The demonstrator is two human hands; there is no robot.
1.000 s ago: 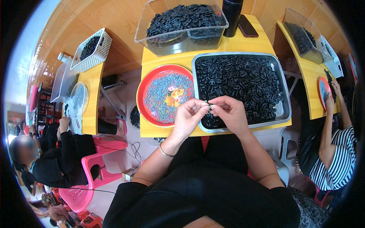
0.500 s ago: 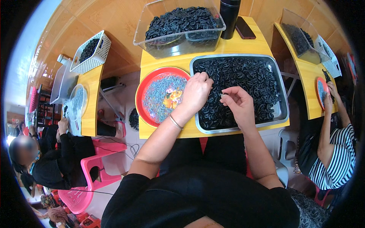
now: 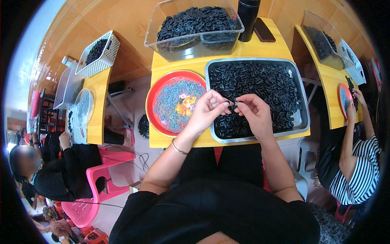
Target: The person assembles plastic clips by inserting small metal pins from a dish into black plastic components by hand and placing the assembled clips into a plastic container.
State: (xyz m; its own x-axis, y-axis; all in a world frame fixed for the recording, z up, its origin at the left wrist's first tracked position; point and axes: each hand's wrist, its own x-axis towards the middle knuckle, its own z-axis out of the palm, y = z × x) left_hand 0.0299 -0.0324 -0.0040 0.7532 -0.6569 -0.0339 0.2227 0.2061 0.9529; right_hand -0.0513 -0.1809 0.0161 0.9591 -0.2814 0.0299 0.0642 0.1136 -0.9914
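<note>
My left hand [image 3: 210, 109] and my right hand [image 3: 255, 116] meet over the near left part of a metal tray [image 3: 305, 118] full of small black pieces with holes [image 3: 268, 81]. Thumb and forefinger of each hand are pinched together, fingertips almost touching. Between the left fingertips shows a small black piece [image 3: 231, 103]. A tiny shiny piece [image 3: 236, 105] sits at my right fingertips; its kind is too small to make out. Left of the tray stands a round red dish [image 3: 151, 97], strewn with thin grey-blue metal bits [image 3: 172, 95].
Behind the tray, a clear plastic bin [image 3: 195, 51] holds more black pieces. A black cylinder [image 3: 248, 20] and a phone [image 3: 264, 30] lie beyond the tray. People sit at yellow tables on both sides; a pink chair [image 3: 95, 183] is at left.
My left hand has come down and toward me from the tray's upper left edge, with a black piece now in its fingers, meeting the right hand. The right hand has barely moved.
</note>
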